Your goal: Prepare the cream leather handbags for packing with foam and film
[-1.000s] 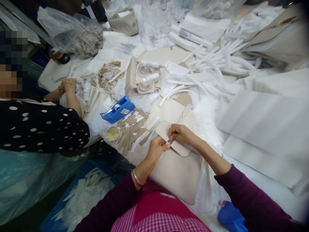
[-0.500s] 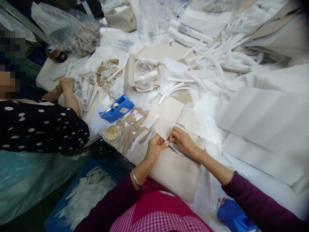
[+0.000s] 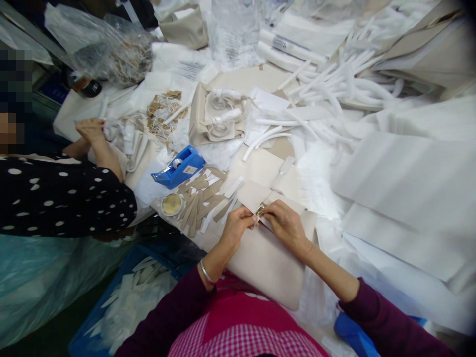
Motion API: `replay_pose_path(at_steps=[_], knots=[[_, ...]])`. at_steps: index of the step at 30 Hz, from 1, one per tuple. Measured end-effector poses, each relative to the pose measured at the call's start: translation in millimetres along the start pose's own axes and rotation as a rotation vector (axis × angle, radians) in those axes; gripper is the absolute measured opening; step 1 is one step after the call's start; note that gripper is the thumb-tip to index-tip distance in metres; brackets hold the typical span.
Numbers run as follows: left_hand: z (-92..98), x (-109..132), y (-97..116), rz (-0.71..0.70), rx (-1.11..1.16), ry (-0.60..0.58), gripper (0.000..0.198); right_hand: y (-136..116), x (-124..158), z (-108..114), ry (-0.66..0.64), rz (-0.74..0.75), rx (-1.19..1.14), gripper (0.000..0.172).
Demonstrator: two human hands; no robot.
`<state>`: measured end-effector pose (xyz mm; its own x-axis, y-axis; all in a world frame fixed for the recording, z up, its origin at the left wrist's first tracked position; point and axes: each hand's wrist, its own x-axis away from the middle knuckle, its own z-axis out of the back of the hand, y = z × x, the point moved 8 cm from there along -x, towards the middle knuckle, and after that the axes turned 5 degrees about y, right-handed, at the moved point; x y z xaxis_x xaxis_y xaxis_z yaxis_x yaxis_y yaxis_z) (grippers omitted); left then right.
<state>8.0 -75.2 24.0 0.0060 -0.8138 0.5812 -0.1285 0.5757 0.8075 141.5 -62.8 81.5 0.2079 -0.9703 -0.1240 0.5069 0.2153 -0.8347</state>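
The left hand (image 3: 234, 229) and right hand (image 3: 286, 230) pinch a small silvery metal fitting (image 3: 260, 210), half hidden by fingertips and too small to make out, against a cream fabric flap (image 3: 253, 196) lying on a beige fabric panel (image 3: 266, 265).

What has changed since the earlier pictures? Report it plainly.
The person's right hand has moved down off the top of the cream flap and closer to the left hand; both now pinch a small metal fitting. The co-worker's hand has shifted left. The blue tape dispenser and tan strips stayed as they were.
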Motion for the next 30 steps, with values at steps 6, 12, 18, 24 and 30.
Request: replay_pose_path(at_steps=[6,12,18,24,30], knots=[[-0.8,2,5,-0.023,0.006,0.031,0.010,-15,7,-8,-0.124,0.234,0.361,0.024],[-3.1,2,8,-0.043,0.063,0.060,0.012,-34,1,-13,-0.264,0.388,0.606,0.020],[-4.8,1,14,-0.014,0.134,0.156,0.019,-48,-9,-16,-0.420,0.566,0.746,0.018],[-6.4,1,13,0.002,0.179,0.199,0.022,-47,-12,-18,-0.493,0.569,0.755,0.014],[-2.8,-2,16,-0.001,0.165,0.198,0.023,-27,-26,-13,-0.445,0.384,0.595,0.015]])
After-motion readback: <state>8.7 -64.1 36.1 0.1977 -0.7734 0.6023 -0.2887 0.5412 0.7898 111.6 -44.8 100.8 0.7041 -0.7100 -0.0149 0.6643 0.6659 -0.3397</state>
